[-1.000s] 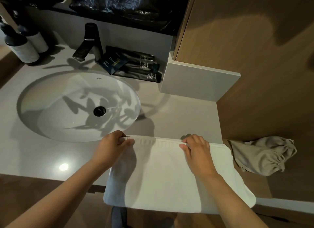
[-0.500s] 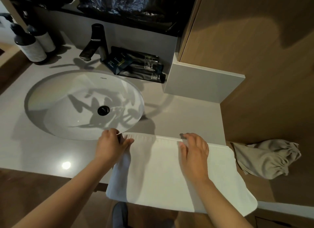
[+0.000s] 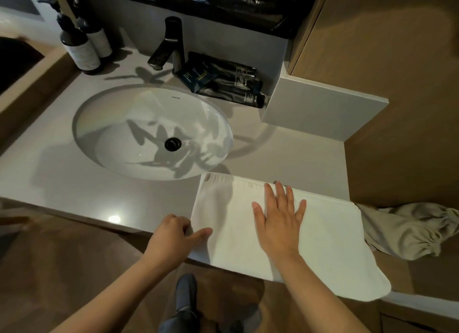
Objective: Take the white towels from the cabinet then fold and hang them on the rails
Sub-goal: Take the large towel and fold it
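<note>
A folded white towel (image 3: 330, 235) lies flat on the grey counter (image 3: 74, 191), right of the sink, its near edge hanging over the counter's front. My right hand (image 3: 279, 220) rests palm down on the towel with fingers spread and straight. My left hand (image 3: 177, 238) is at the towel's near left edge, fingers curled, thumb and fingers pinching that edge. No rail or cabinet interior is in view.
An oval white sink (image 3: 151, 131) with a black faucet (image 3: 171, 44) fills the counter's middle. Two pump bottles (image 3: 79, 44) stand at the back left, dark toiletry packets (image 3: 223, 81) behind the sink. A beige cloth bag (image 3: 407, 230) lies right of the towel beside a wooden wall.
My left hand slid from the towel's far left corner down to its near left edge. My right hand released the far edge and flattened onto the towel.
</note>
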